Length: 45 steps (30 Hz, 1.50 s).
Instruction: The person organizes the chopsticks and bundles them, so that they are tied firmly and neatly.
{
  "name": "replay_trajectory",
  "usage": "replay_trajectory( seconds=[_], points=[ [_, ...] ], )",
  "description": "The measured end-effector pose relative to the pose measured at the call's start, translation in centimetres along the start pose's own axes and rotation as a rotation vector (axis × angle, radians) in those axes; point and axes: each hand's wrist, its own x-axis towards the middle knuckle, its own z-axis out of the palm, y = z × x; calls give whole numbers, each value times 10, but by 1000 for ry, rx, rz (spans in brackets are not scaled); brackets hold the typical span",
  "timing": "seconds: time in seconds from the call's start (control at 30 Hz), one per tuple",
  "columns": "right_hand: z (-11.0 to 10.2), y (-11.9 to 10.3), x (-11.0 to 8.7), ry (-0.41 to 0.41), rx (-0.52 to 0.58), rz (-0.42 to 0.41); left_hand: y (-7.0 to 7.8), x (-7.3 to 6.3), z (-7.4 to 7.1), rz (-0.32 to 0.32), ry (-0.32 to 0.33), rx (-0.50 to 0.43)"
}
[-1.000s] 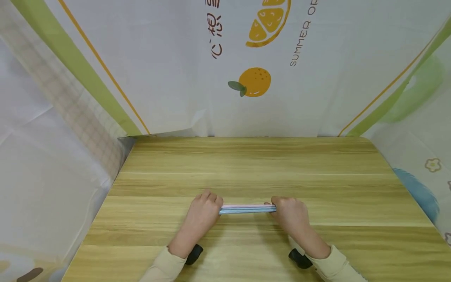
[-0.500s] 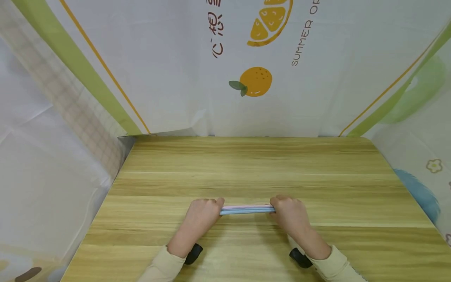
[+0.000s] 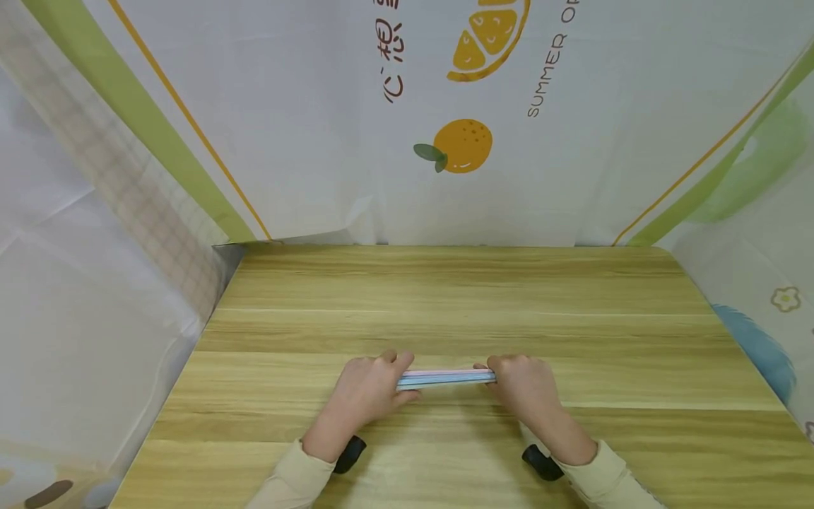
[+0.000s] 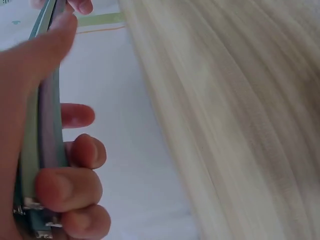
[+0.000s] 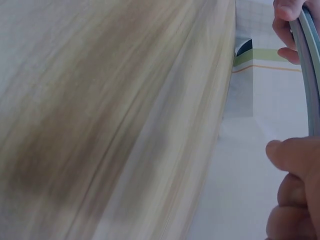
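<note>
A bundle of long, thin pastel strips (image 3: 445, 379) in pink, blue and pale green is held level between both hands, above the wooden table. My left hand (image 3: 365, 392) grips one end; its thumb and a forefinger stretch along the strips toward the middle. In the left wrist view the other fingers curl round the strips (image 4: 48, 125), whose near ends look silvery. My right hand (image 3: 524, 387) holds the other end, with its fingers curled. The right wrist view shows the strips (image 5: 309, 75) slightly bowed, their right end hidden by the hand. The exact kind of strips is unclear.
The wood-grain table (image 3: 445, 304) reaches back to a white printed cloth (image 3: 305, 170) that hangs behind it. More cloth hangs at the left and right. A black band (image 3: 350, 456) is at the left wrist and another black piece (image 3: 542, 464) at the right.
My left hand's thumb and forefinger have loosened and spread along the bundle, showing more of its left end. The right hand and the bundle stay almost in place.
</note>
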Motion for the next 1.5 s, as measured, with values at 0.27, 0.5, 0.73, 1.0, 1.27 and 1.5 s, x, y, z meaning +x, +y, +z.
replay_trajectory(
  seconds=[0.27,0.5,0.73,1.0,1.27,1.5],
  points=[
    [4,-1,1,5,-50,28,3,1,-4,-25,-91,-16],
    [7,-3,1,-4,-75,51,10,2,-6,-43,-66,105],
    [4,-2,4,-8,-46,62,7,2,3,-4,95,178],
    [1,-1,2,33,-39,52,5,3,4,28,116,169],
    [0,-1,1,60,-17,34,6,1,1,25,27,128],
    [1,-2,1,87,-3,35,4,1,-2,27,28,122]
  ],
)
